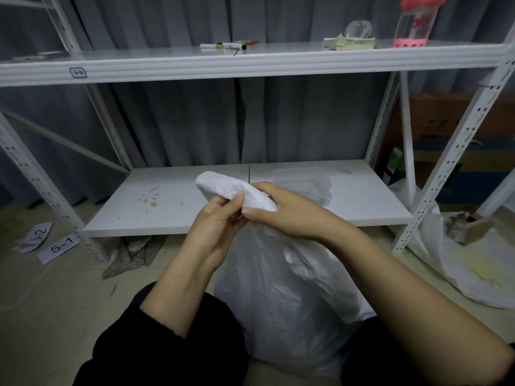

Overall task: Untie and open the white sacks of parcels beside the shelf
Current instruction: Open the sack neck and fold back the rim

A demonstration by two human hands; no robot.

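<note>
A white sack [287, 296] stands on the floor between my knees, in front of the white shelf [250, 201]. Its gathered neck [223, 185] sticks up as a twisted white roll at hand height. My left hand [217, 224] pinches the neck from below with thumb and fingers. My right hand [281, 210] grips the same roll from the right, fingers curled over it. A second white sack [451, 254] lies slumped on the floor at the right, by the shelf's front post, its mouth loose.
The upper shelf board carries markers [223, 46], a paper stack [348, 43] and a pink-lidded jar [415, 23]. A clear plastic container [303, 179] sits on the lower board. Paper labels [58, 246] and a grey bag [131, 254] lie on the floor at left. Cardboard boxes [446, 129] stand behind at right.
</note>
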